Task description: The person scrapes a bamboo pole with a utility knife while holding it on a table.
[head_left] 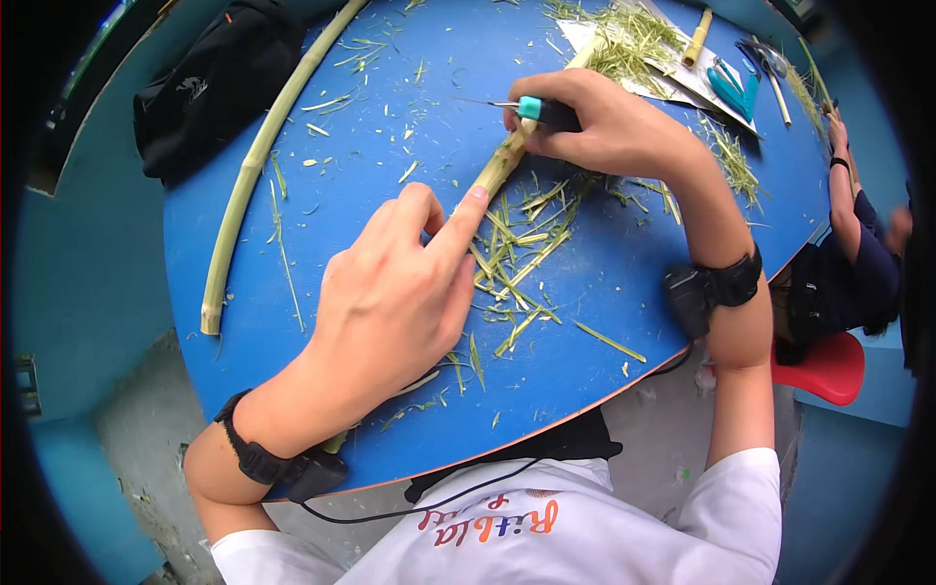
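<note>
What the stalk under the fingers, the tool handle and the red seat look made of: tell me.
Stalk: plant fibre, probably woody cane; mottled yellow-green skin, fairly matte. Tool handle: likely plastic, perhaps rubbery; black with a teal collar. Red seat: probably moulded plastic; even colour, smooth curved rim.

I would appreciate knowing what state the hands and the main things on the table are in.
Held stalk: paler toward its far end.
Slim tool: gripped, thin metal tip exposed.
Left hand: on the held stalk, index finger extended.
Right hand: closed around the slim tool.
Long stalk: lying loose.
Shavings: scattered, some heaped.
Black fabric item: crumpled.
Teal hand tool: lying unheld.
</note>
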Demonstrator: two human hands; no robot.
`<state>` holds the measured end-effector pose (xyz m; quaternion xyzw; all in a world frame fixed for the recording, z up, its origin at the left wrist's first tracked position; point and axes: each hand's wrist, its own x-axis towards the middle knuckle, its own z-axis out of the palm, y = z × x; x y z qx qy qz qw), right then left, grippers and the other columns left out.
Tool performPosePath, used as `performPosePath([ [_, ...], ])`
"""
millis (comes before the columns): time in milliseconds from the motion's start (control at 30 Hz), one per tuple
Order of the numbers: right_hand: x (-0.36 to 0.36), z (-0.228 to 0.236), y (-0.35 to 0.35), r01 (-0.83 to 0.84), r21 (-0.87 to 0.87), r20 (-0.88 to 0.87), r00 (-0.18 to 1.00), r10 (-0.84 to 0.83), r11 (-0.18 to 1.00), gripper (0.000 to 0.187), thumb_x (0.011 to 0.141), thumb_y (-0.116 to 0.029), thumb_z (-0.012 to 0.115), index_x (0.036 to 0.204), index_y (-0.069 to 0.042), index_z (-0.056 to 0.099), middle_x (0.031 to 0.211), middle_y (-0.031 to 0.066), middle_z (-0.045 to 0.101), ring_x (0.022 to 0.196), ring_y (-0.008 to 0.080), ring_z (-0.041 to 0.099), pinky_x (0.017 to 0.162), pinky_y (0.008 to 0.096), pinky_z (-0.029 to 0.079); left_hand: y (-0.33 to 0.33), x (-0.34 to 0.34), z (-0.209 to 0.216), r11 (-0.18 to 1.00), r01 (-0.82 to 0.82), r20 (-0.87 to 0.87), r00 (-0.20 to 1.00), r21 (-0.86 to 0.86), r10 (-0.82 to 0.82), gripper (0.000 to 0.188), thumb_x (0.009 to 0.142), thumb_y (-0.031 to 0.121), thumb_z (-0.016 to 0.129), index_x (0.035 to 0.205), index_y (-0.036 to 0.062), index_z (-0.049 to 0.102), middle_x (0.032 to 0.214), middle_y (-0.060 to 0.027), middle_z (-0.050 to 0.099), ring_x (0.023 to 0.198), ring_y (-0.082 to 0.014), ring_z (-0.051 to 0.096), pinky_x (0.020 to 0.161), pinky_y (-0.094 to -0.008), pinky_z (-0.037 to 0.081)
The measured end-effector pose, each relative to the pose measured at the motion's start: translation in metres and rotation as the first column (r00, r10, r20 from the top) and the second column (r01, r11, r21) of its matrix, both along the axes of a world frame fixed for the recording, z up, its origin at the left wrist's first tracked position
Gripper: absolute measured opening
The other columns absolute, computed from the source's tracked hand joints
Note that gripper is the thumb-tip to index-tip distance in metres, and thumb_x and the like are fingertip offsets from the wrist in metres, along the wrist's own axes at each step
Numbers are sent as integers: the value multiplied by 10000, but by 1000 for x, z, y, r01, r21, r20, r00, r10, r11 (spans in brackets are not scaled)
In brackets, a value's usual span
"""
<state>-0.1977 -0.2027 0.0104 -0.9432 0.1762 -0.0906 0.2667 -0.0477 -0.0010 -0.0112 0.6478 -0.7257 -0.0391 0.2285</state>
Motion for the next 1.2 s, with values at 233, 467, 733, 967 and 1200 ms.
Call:
performPosePath([
  [233, 6, -6, 5, -6, 66, 83, 997, 1, 998, 140, 791, -90, 660, 868, 12, 604, 720, 174, 603, 657, 307, 547, 648, 367, 449, -2, 5, 2, 1000, 11, -10, 1000, 27, -11, 489, 803, 46, 641, 1286, 74, 570, 878, -105, 510, 747, -254, 564, 626, -361, 473],
  [467, -10, 4, -15, 272, -53, 121, 957, -264, 961, 210, 815, -168, 625, 912, 17, 610, 739, 182, 589, 666, 318, 540, 653, 396, 444, -2, 11, 9, 996, -58, 58, 997, 63, 54, 404, 800, 46, 628, 1200, 24, 577, 875, -115, 525, 765, -278, 588, 626, -380, 471],
  [733, -30, -11, -53, 464, -135, 109, 885, -453, 875, 294, 866, -279, 632, 928, 8, 616, 748, 125, 580, 672, 232, 519, 649, 360, 433, -4, 18, 13, 992, -124, 219, 969, 14, 118, 153, 819, 117, 621, 902, 21, 537, 638, -102, 579, 570, -274, 616, 511, -385, 477],
  [967, -27, -4, -46, 443, -126, 91, 896, -434, 888, 362, 845, -325, 641, 940, 24, 628, 779, 173, 625, 724, 312, 592, 690, 403, 462, -11, 33, 8, 992, -106, 168, 981, 61, 95, 215, 859, 208, 626, 819, 23, 523, 645, -143, 584, 585, -349, 604, 541, -447, 469],
  [1200, -21, -2, -43, 577, -130, 111, 817, -566, 806, 488, 873, -446, 590, 905, 40, 625, 829, 207, 613, 777, 339, 594, 723, 432, 457, -18, 54, 10, 971, -223, 199, 959, 86, 202, 267, 870, 245, 624, 785, 9, 531, 714, -170, 585, 667, -356, 584, 612, -440, 442],
])
